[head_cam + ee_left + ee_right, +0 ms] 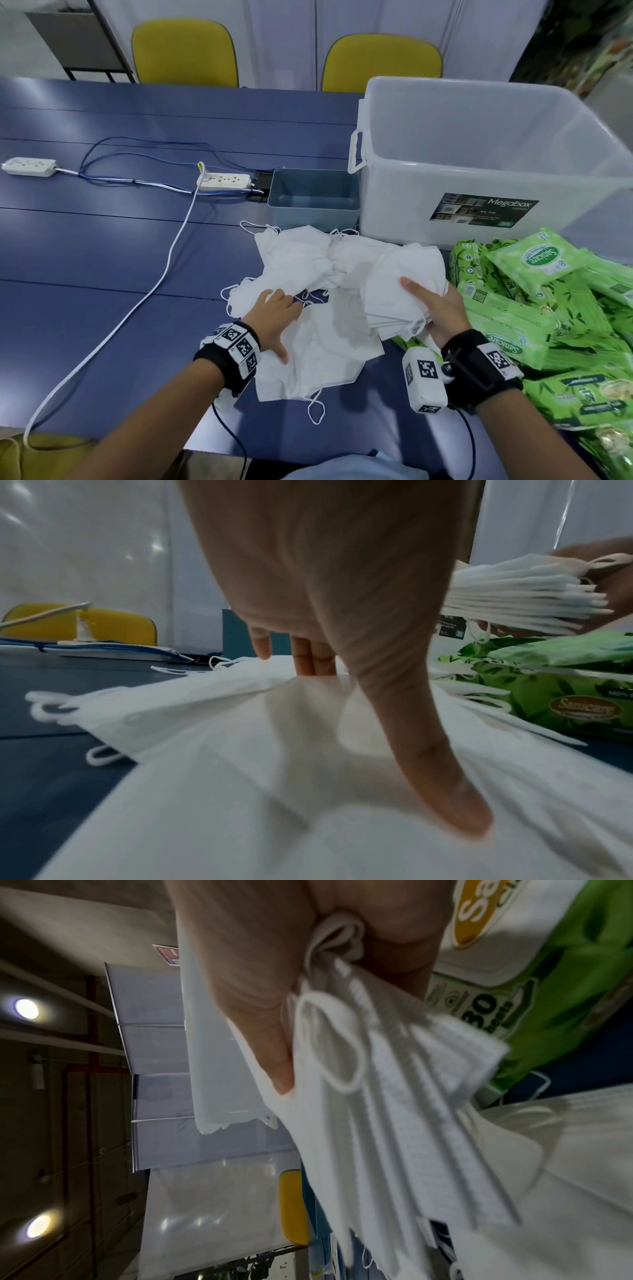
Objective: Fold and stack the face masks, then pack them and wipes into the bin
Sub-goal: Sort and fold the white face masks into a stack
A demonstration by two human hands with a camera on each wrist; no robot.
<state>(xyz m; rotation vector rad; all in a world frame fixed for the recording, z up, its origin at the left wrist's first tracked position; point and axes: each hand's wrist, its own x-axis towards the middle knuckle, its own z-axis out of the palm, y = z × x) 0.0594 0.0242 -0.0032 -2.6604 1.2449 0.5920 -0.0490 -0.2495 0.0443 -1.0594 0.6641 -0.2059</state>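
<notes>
Head view, left hand: left hand [274, 315] lies palm-down with fingers straight, pressing on a loose white fabric face mask [318, 356] spread flat on the dark blue counter [102, 257]; grip released.
Head view, right hand: right hand [438, 308] grasps a stack of folded white face masks [400, 294], thumb on top, fingers curled underneath; the stack is lifted off the counter, just beside the wipes.
Head view, loose masks: a heap of unfolded white masks [308, 260] lies beyond the hands, ear loops trailing.
Head view, wipes: a pile of green wipe packs [548, 308] sits at the right edge of the counter.
Head view, bins: a large clear plastic bin [496, 154] stands behind the wipes; a small grey-blue tub [313, 195] stands touching its left side.
Head view, rest: two white power strips [224, 181] with white and blue cables on the counter; two yellow chairs [185, 51] behind it.
Left wrist view: the left hand's fingertips [315, 658] and thumb rest flat on the white mask [274, 791]; the held stack [520, 601] shows at the right above a green wipe pack [548, 696].
Right wrist view: the right hand's thumb and fingers [260, 1010] clamp the stack's edge [394, 1110], layers fanned, one ear loop hanging free; a green wipe pack [548, 974] lies behind.
</notes>
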